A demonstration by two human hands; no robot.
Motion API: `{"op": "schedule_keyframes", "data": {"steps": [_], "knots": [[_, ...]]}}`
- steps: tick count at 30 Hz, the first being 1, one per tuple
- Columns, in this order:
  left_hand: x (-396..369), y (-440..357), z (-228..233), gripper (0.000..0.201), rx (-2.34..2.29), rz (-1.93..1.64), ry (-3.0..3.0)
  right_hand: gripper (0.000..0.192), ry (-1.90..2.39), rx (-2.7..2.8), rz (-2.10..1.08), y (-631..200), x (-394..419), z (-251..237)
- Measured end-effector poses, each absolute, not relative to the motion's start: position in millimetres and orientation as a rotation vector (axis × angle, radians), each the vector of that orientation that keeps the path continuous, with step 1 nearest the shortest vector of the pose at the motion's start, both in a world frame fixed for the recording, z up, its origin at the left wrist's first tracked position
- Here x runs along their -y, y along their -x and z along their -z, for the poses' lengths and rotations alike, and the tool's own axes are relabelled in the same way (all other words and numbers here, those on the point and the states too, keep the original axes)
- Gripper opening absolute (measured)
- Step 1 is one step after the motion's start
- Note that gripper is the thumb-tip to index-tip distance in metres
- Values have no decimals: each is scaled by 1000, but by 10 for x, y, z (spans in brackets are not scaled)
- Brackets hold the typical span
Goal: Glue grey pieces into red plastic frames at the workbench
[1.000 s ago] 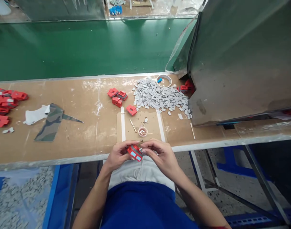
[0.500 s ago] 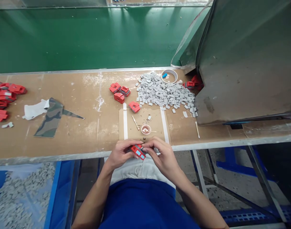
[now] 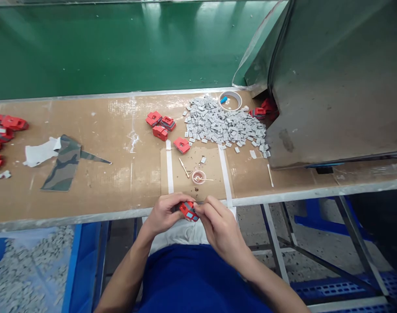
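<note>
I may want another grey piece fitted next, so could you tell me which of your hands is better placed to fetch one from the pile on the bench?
Probably the right hand: the pile of small grey pieces lies ahead and to its side, while the left hand grips the red part and could keep it steady.

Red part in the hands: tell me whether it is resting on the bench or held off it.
Held off it: the red part sits pinched between left hand and right hand, just past the bench edge.
</note>
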State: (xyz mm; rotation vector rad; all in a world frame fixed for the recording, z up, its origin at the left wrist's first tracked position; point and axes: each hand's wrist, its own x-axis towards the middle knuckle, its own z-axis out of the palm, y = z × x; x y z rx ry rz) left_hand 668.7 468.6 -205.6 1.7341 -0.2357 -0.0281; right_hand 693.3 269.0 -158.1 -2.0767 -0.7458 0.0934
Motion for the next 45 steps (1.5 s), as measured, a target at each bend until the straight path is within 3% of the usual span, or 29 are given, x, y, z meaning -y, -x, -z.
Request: {"op": "schedule_keyframes", "data": {"steps": [9,18,27,37,41,45], "knots": [[-4693,-6700,2085,24,377,-71,-1809,12,1817,470,-208,-6956,-2604,1761],[-4678,-6689,2061,20,360,-4,-1874,18,1977,644,-70,-6896,-2620,1740],[-4695,-6710,2084,24,510,-2,-1933,18,1694,404,-509,-7029,-2507,1809],[-4730,-6712,2160,26,702,-80,-1971,44,1454,218,-889,-7039,-2512,1823],[-4720,-6723,2123,27,762,-181,-2010,38,1502,282,-861,-7049,-2482,1768],[-4656,-6645,2030,34,684,-366,-1961,28,1543,249,-626,-6926,-2471,1745]]}}
